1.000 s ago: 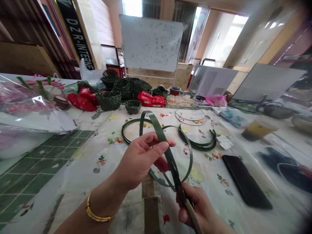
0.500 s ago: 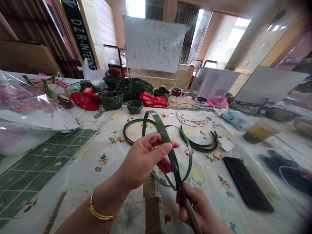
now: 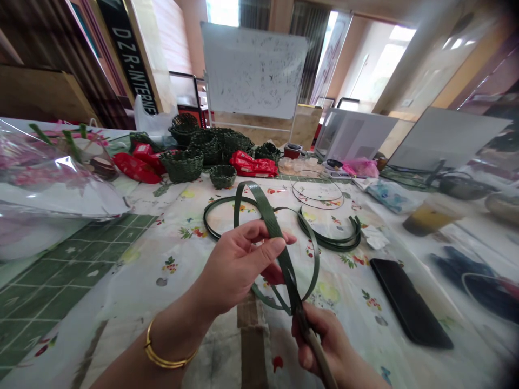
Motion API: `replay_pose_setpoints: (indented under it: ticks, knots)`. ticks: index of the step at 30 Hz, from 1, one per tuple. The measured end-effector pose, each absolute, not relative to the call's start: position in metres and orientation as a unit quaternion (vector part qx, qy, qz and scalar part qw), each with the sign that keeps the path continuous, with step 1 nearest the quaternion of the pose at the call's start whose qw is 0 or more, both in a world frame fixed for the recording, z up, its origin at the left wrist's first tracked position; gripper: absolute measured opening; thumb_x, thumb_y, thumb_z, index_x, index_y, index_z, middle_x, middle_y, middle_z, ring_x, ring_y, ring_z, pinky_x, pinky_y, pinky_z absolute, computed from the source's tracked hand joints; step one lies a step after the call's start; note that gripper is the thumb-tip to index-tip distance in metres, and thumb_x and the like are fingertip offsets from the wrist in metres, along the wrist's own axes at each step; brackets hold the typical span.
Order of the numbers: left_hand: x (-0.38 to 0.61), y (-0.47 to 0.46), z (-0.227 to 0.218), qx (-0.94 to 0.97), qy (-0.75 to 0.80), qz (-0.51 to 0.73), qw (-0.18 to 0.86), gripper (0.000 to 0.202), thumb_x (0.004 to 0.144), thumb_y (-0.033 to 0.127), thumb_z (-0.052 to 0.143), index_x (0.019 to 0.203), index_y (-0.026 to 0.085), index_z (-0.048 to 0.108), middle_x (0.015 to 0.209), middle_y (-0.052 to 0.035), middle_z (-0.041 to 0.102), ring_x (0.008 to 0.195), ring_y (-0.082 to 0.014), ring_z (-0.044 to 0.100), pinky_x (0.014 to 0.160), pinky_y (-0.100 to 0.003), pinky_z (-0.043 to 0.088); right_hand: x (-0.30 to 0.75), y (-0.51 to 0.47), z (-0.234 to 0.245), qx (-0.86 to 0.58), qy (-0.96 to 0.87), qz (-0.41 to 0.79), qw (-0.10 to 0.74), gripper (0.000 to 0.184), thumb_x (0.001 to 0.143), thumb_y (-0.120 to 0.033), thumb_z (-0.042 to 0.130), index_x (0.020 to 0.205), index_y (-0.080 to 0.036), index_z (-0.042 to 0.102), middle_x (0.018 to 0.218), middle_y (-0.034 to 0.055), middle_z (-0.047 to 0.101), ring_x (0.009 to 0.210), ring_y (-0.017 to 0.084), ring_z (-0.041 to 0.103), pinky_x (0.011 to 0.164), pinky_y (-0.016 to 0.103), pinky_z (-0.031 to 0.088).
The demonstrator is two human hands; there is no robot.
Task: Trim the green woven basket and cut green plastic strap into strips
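Observation:
My left hand (image 3: 239,265) pinches a flat dark green strip (image 3: 265,213) that loops up and back down to the table. My right hand (image 3: 328,346) is closed round the handle of a cutting tool (image 3: 310,337), whose tip meets the strip at about the middle of its lower run. A gold bangle (image 3: 162,354) sits on my left wrist. More green strip lies coiled on the flowered tablecloth (image 3: 170,254) behind my hands.
Several woven green baskets (image 3: 182,165) and red packets (image 3: 253,165) stand at the far side. A black phone (image 3: 409,308) lies right, near a drink cup (image 3: 424,216). Wrapped flowers in clear plastic (image 3: 52,178) are at left. A whiteboard (image 3: 253,70) stands behind.
Hardly anything has changed; my hands and the strip hold the same pose while the view shifts slightly.

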State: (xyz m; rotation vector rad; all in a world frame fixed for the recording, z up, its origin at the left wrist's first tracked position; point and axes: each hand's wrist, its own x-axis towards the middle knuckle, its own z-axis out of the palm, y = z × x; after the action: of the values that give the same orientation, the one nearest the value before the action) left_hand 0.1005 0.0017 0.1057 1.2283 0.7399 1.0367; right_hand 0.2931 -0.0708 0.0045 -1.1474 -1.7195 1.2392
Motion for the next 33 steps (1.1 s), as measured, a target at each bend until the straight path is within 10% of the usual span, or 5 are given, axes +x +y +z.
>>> replay_pose_setpoints:
  ticks: [7, 23, 33]
  knots:
    - [0.103, -0.002, 0.102, 0.557, 0.308, 0.449, 0.627, 0.020, 0.084, 0.036, 0.067, 0.093, 0.019, 0.069, 0.070, 0.0002, 0.068, 0.054, -0.0084, 0.063, 0.052, -0.017, 0.053, 0.295, -0.072, 0.005, -0.452, -0.671, 0.468, 0.357, 0.060, 0.068, -0.078, 0.058, 0.067, -0.019, 0.051, 0.058, -0.0037, 0.047, 0.053, 0.011, 0.037, 0.050, 0.023, 0.032]
    - [0.104, 0.001, 0.106, 0.542, 0.323, 0.443, 0.637, 0.024, 0.082, 0.037, 0.067, 0.092, 0.015, 0.068, 0.097, -0.0073, 0.073, 0.054, -0.0104, 0.065, 0.049, -0.020, 0.054, 0.296, -0.075, 0.006, -0.463, -0.679, 0.447, 0.353, 0.051, 0.074, -0.069, 0.062, 0.064, -0.019, 0.052, 0.052, -0.0049, 0.044, 0.049, 0.010, 0.036, 0.048, 0.022, 0.033]
    - [0.111, -0.004, 0.102, 0.521, 0.312, 0.424, 0.672, 0.022, 0.081, 0.035, 0.070, 0.091, 0.015, 0.069, 0.081, -0.0043, 0.072, 0.056, -0.0086, 0.063, 0.053, -0.018, 0.055, 0.296, -0.073, 0.005, -0.437, -0.667, 0.468, 0.380, 0.055, 0.072, -0.074, 0.058, 0.075, -0.020, 0.053, 0.063, -0.0030, 0.048, 0.055, 0.011, 0.037, 0.052, 0.023, 0.035]
